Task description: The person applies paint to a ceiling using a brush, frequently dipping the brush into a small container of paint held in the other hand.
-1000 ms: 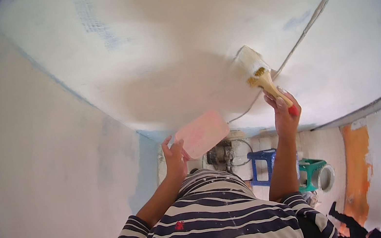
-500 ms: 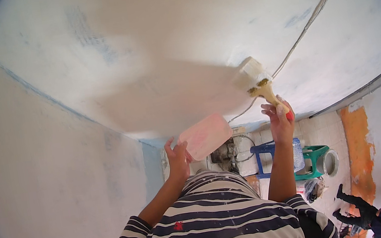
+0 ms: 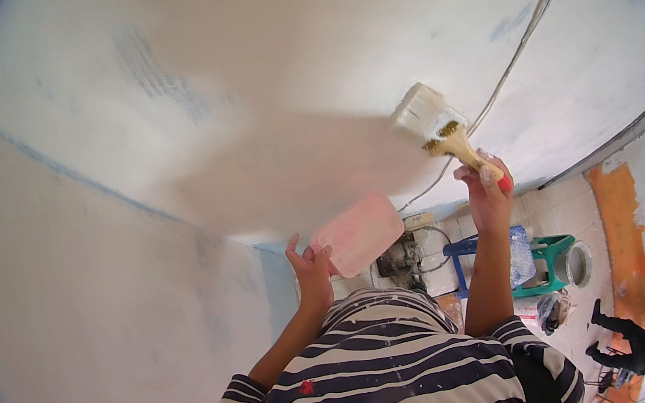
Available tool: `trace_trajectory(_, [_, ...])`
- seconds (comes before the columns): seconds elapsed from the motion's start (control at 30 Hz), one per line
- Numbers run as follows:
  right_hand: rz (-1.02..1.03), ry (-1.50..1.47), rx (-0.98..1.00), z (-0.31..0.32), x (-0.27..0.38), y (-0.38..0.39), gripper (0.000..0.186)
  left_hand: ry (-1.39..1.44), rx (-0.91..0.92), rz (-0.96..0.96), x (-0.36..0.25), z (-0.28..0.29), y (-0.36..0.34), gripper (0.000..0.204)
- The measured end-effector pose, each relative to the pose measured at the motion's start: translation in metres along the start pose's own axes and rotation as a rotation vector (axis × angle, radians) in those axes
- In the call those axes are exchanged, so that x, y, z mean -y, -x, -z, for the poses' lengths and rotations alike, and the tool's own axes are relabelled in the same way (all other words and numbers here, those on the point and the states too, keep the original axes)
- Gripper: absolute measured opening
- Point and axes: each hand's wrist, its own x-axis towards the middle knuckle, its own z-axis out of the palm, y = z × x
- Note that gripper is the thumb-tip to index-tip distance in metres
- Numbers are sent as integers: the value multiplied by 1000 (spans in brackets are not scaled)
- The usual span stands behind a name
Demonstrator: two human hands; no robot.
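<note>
Overhead, the ceiling (image 3: 261,69) fills most of the view, white w/ a few pale blue patches showing through; it meets the left wall (image 3: 68,339) along a faint blue line running from 10 o'clock down toward centre. A thin cable (image 3: 530,28) crosses the ceiling from 1 o'clock down to approx. the brush.

Key relation: the paintbrush (image 3: 437,130) sits at 2 o'clock from centre, directly above the right hand (image 3: 488,193). Its long axis tilts from handle at lower right to bristles at upper left, so the bristle head points toward 10–11 o'clock and looks pressed to, or just at, the ceiling surface. Right hand is the near one, by far; left hand (image 3: 312,274) is well apart from the brush, lower and toward 7 o'clock of it.

Right hand: fingers curled tight round the wooden handle, arm raised straight up. A red bit shows at the hand's right edge, can't tell what it is.

Left hand: fingers partly spread, gripping the near edge of a pink rectangular tray (image 3: 359,233), held up just below the ceiling, at approx. centre of view. Tray tilts, its far corner toward 2 o'clock; it lies between the two hands, not touching the brush.

Lower down: striped shirt (image 3: 383,384) at 6 o'clock. At 4 o'clock, a blue stool (image 3: 467,251), a green stool (image 3: 551,251), and another person in dark clothes (image 3: 635,342) near the orange wall patch (image 3: 624,240).
</note>
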Motion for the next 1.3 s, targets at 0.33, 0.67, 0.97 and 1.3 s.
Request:
trace_trajectory(0.33, [-134, -123, -24, 17, -12, 6, 31, -19, 52, 47, 11, 1, -3, 71])
trace_trajectory(0.67, [-127, 73, -161, 14, -11, 10, 35, 18, 65, 51, 23, 6, -4, 69])
trace_trajectory(0.97, [116, -46, -204, 48, 46, 9, 40, 8, 22, 67, 22, 1, -3, 65])
trace_trajectory(1.3, [372, -170, -142, 22, 108, -98, 31, -15, 85, 117, 38, -10, 1, 67])
